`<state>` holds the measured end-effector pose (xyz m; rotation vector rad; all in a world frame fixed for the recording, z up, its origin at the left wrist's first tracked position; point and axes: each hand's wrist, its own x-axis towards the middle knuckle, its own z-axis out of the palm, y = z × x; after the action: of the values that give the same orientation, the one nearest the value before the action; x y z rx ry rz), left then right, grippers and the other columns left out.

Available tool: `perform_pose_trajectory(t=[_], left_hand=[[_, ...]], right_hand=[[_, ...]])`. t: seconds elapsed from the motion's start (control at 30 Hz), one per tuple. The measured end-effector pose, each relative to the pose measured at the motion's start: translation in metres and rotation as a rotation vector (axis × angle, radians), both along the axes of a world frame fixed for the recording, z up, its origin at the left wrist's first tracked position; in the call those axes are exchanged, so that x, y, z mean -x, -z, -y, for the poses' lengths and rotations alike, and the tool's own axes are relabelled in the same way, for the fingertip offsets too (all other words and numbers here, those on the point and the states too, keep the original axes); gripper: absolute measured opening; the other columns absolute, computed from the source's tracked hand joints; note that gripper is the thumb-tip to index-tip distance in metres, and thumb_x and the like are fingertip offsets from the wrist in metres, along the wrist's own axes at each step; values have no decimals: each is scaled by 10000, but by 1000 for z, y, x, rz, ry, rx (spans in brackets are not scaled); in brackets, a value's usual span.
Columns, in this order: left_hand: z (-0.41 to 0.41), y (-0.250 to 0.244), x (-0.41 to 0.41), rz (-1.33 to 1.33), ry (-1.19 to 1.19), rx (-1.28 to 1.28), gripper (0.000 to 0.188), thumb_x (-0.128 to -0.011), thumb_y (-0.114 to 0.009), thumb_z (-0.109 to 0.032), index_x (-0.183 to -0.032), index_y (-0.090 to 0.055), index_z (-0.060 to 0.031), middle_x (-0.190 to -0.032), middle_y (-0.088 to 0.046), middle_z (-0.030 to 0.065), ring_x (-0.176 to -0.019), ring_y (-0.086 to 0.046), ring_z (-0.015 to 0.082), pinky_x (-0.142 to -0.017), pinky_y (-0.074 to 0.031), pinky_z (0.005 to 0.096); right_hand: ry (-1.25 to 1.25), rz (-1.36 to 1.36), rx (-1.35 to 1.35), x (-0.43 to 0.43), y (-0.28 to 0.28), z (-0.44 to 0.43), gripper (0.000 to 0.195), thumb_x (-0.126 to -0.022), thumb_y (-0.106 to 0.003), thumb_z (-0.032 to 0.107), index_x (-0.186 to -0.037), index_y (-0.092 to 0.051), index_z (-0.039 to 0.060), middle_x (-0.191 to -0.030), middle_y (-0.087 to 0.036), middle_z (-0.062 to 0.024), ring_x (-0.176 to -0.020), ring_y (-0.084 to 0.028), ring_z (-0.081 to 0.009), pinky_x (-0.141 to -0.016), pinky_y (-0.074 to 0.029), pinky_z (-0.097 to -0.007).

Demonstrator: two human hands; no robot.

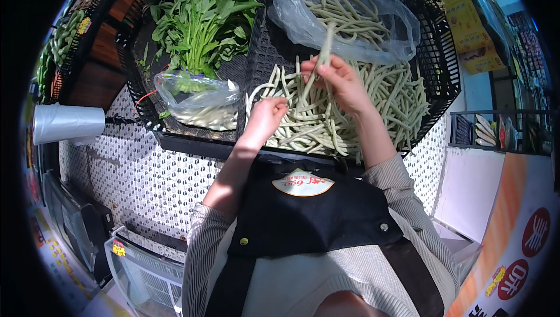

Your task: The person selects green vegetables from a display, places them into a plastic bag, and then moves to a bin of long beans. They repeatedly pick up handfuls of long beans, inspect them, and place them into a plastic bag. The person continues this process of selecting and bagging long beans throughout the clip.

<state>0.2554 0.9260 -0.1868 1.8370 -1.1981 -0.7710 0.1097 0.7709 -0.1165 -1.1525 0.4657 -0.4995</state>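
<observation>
A heap of pale green string beans (385,98) fills the right part of a black plastic crate in front of me. My right hand (343,81) is above the heap, its fingers closed around a few string beans (326,48) that point away from me. To its left, my left hand (267,116) is low over the near-left side of the heap. The left fingertips are bent together by the beans; whether a bean is between them is unclear. Behind the right hand lies an open clear plastic bag (286,6) with more string beans (350,15) inside.
Left of a black divider (248,61) lie leafy greens (197,32), their stem ends in a clear bag (197,91). A plastic bag roll (69,123) juts out at the left. A glass-fronted case (146,273) stands at lower left, a yellow carton (470,30) at upper right.
</observation>
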Motion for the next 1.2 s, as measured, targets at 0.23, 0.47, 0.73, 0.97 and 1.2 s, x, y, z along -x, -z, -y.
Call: perform_pose_trajectory(t=[0.23, 0.47, 0.73, 0.97, 1.2], left_hand=[[-3, 21, -9, 313, -26, -120, 233, -730, -706, -112, -929, -631, -16, -897, -617, 149, -813, -603, 335, -766, -484, 401], [2, -18, -3, 88, -164, 149, 161, -794, -685, -131, -874, -617, -9, -762, -630, 111, -684, -611, 217, -627, -494, 307], [8, -69, -15, -849, -320, 319, 144, -850, -644, -45, -947, -550, 7, -852, -653, 107, -745, -646, 143, -710, -535, 234], [22, -63, -3, -934, -289, 268, 101, -854, -639, -51, -917, -596, 15, -853, -665, 128, -769, -664, 178, -740, -550, 266], [33, -75, 14, -980, -157, 230, 225, -847, -628, -6, -1046, -545, 53, -948, -648, 153, -837, -655, 185, -781, -546, 266]], right_hand=[[380, 382, 249, 14, -53, 28, 287, -977, -451, 201, -1199, -480, 21, -817, -590, -65, -689, -604, -120, -680, -532, -258], [744, 14, 1110, 15, -65, 102, 233, -930, -536, 98, -1159, -574, 68, -936, -631, -38, -830, -590, -101, -735, -472, -241], [261, -555, 1506, 3, -29, 149, 351, -867, -596, 95, -1211, -561, 159, -1068, -606, -84, -925, -588, -264, -786, -479, -345], [179, -379, 1093, 3, -68, 64, 428, -873, -611, 216, -1270, -516, 86, -1289, -513, -163, -1172, -496, -342, -967, -417, -417], [-96, -422, 1152, 27, -38, 17, 335, -855, -581, 62, -1190, -581, 78, -1007, -648, -140, -852, -649, -251, -765, -518, -346]])
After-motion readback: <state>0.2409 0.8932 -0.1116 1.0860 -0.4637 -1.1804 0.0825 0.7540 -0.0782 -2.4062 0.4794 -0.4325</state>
